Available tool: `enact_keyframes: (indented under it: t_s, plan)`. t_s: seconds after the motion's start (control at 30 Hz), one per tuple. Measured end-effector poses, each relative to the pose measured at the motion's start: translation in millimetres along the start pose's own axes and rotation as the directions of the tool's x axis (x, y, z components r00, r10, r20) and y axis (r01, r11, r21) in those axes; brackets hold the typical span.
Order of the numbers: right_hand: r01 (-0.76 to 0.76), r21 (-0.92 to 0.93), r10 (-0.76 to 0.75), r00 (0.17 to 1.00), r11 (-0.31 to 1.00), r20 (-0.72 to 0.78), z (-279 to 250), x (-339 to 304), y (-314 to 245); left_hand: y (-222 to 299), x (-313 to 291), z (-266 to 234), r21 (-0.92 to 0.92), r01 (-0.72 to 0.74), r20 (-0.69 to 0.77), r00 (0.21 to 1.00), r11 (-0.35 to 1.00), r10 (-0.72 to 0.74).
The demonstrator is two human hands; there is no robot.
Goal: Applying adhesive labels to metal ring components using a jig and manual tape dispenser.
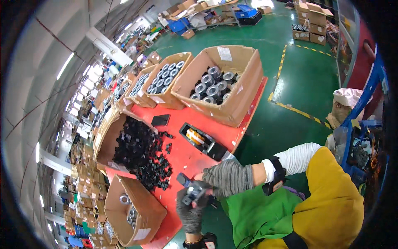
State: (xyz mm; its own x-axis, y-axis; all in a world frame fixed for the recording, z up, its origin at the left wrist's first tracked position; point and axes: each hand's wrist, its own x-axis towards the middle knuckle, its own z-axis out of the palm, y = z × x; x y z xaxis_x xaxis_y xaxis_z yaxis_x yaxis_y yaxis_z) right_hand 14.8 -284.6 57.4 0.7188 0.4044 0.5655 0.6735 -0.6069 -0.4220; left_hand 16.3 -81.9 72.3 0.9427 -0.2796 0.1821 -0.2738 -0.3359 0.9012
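Part is the nearest bit of action on my feed, a blurry dark-and-silvery piece up by the near edge of the red table; the left hand, in a grey glove, has its fingers curled pretty much closed round it; the right hand, in a striped grey glove, is right up by it, but I can't tell from here how far those fingers are open or whether they grip anything. Off to the left I've got a carton with a few silvery ring-topped pieces in it; past that, loads of small black parts spill out of a tipped box onto the table; a black tape dispenser with an orange roll sits to their right; further back I see a big carton of silvery round pieces, two more cartons beside it, then green floor with yellow-black striped tape and, way off, blue crates.
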Motion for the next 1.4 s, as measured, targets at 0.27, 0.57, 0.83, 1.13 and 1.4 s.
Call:
enact_keyframes:
  t_s: [0.27, 0.57, 0.83, 1.13, 1.4]
  plan:
    - [0.279, -0.397, -0.319, 0.947, 0.875, -0.038, -83, 37, 87, 11, 1, -7, -0.248, 0.074, 0.037, 0.997, 0.966, -0.067]
    - [-0.161, -0.74, 0.657, 0.607, 0.653, 0.447, -183, 142, 220, -50, -65, -113, 0.155, 0.363, -0.303, 0.903, 0.919, -0.306]
    - [0.24, -0.55, 0.536, 0.124, 0.8, 0.835, -71, 136, 313, -63, -83, -138, 0.057, 0.51, -0.384, 0.805, 0.858, -0.452]
    - [-0.734, 0.147, 0.29, 0.433, 0.662, 0.853, -147, 143, 223, -34, -104, -135, 0.076, 0.547, -0.396, 0.784, 0.834, -0.478]
    - [-0.565, 0.035, 0.405, 0.631, 0.824, 0.661, -156, 79, 235, 22, -60, -226, 0.351, 0.396, -0.406, 0.881, 0.849, -0.243]
